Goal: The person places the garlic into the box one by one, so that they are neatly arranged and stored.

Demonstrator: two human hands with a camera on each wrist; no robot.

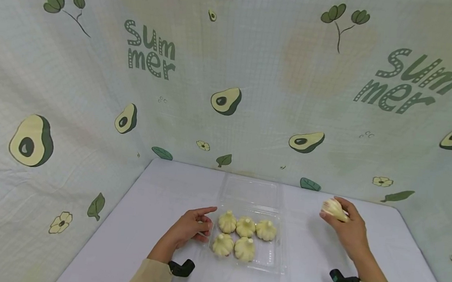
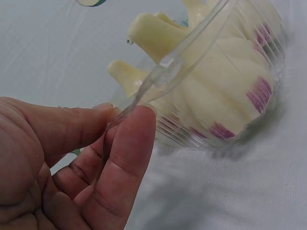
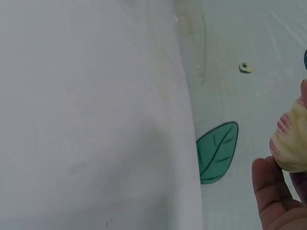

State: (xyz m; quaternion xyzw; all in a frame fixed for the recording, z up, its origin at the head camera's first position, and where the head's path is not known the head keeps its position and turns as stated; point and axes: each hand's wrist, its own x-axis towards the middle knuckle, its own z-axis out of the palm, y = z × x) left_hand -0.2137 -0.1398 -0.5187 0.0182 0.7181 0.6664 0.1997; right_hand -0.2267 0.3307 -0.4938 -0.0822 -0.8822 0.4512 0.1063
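Observation:
A clear plastic clamshell box (image 1: 267,255) lies with its lid (image 1: 250,192) folded back on the white table. Several pale garlic bulbs (image 1: 245,227) stand in it, stems up, in two rows; the front right spot shows bare plastic. My left hand (image 1: 191,228) is at the box's left side, and in the left wrist view thumb and finger pinch its rim (image 2: 168,72). To the right of the box, my right hand (image 1: 348,228) holds another garlic bulb (image 1: 334,208) above the table. Purple streaks mark this bulb (image 3: 291,136) in the right wrist view, where it is partly cut off.
The white table (image 1: 173,185) reaches back to a cloth (image 1: 264,72) printed with avocados, leaves and lettering, which hangs behind and at both sides. A black strap mount sits on each wrist.

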